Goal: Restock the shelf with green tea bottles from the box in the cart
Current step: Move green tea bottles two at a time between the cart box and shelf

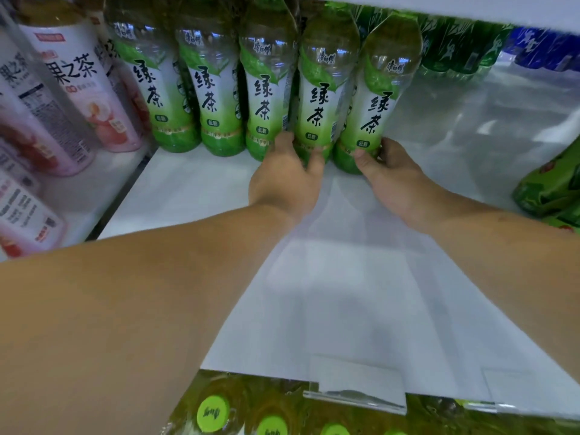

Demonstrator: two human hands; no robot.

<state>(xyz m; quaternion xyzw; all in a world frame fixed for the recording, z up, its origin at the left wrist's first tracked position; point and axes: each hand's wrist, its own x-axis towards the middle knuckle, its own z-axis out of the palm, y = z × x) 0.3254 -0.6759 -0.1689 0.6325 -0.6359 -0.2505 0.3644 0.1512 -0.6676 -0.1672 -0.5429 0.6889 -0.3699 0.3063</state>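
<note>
Several green tea bottles stand in a row at the back of the white shelf. My left hand grips the base of the fourth bottle from the left, thumb on its left side and fingers on its front. My right hand holds the base of the rightmost bottle, thumb on the front and fingers behind it. Both bottles stand upright on the shelf, side by side. Below the shelf's front edge, green-capped bottles show from above.
Pink fruit tea bottles fill the shelf section to the left. Dark green bottles and blue ones stand at the back right. A green pack lies at the right edge. The upper shelf board hangs close above the bottle tops.
</note>
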